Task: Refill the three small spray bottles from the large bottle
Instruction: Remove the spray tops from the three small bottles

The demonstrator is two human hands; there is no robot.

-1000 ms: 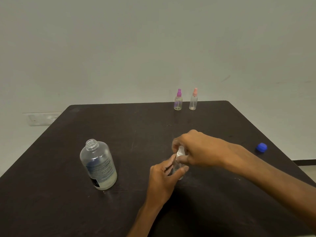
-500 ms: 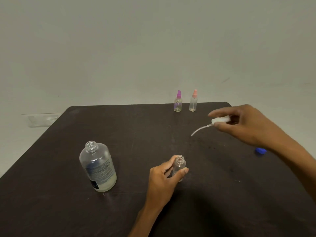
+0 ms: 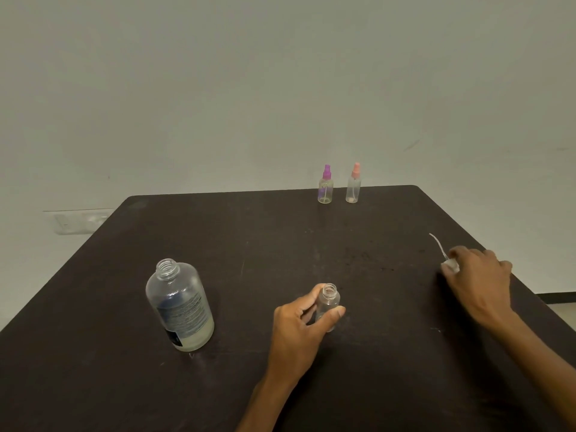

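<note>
Hands are kept apart: the light, uncapped small spray bottle (image 3: 328, 305) is pinched mid-body by the left hand (image 3: 299, 327) on the counter (image 3: 280, 232), its pump head (image 3: 450, 265) gripped by the right hand (image 3: 480, 275), while the heavier, likely slippery large bottle (image 3: 180, 307), best grasped around its waist, stands open nearby.

Left forearm: cut off by the bottom edge of the frame.
Right forearm: runs out at the right edge, low in the frame.
Small open bottle (image 3: 328, 307): lower body hidden behind the left hand's (image 3: 299, 328) thumb and fingers.
White spray head (image 3: 451, 265): mostly covered by the right hand (image 3: 478, 279) near the table's (image 3: 280, 232) right edge; only its thin tube (image 3: 436, 243) shows clear.
Large bottle (image 3: 180, 307) label: print too small and blurred to read.
Table: near edge and both near corners lie outside the frame.
Wall fitting (image 3: 79, 221): pale, blurred, partly hidden behind the table's far left corner.
</note>
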